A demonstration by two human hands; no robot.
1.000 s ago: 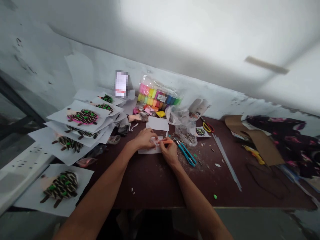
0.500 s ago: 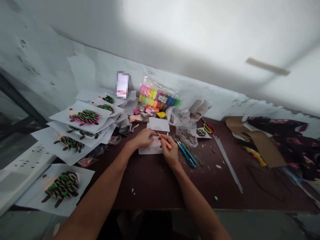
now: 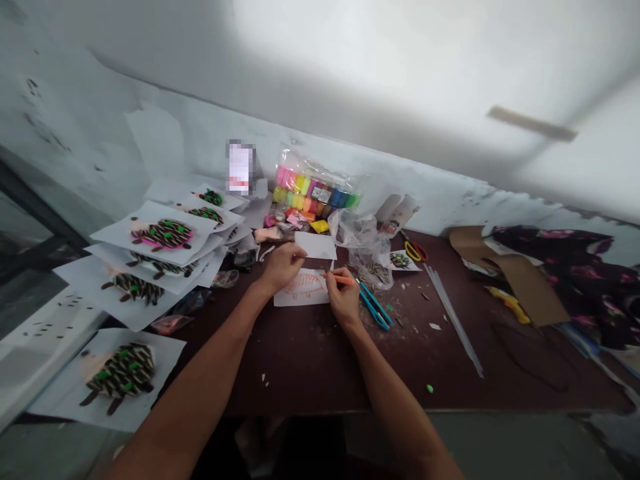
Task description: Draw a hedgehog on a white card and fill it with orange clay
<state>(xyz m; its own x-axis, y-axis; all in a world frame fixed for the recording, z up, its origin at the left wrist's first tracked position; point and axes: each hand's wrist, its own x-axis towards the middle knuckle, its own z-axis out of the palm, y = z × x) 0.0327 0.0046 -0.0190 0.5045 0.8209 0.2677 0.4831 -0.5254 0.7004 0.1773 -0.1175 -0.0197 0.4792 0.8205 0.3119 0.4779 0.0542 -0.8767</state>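
A white sheet (image 3: 305,298) with an orange line drawing lies on the dark table (image 3: 305,373). My right hand (image 3: 343,297) is closed around an orange pen (image 3: 344,280), its tip at the right part of the drawing. At the sheet's upper left is my left hand (image 3: 284,265), fingers curled together; whether anything small is between them I cannot make out. Behind the drawing lies a blank white card (image 3: 317,247). Teal-handled scissors (image 3: 375,308) rest just right of my right hand.
Sheets with hedgehog figures (image 3: 165,233) are stacked at the left. Behind stand packed clay pots (image 3: 313,193) and a plastic bag (image 3: 353,230). Red-yellow scissors (image 3: 414,251), clear sticks (image 3: 455,320), a yellow glue gun (image 3: 507,303) and brown cardboard (image 3: 533,287) lie right.
My left hand has drawn back from the pen tip to the left, uncovering more of the orange drawing. The pen in my right hand now lies flatter, pointing left.
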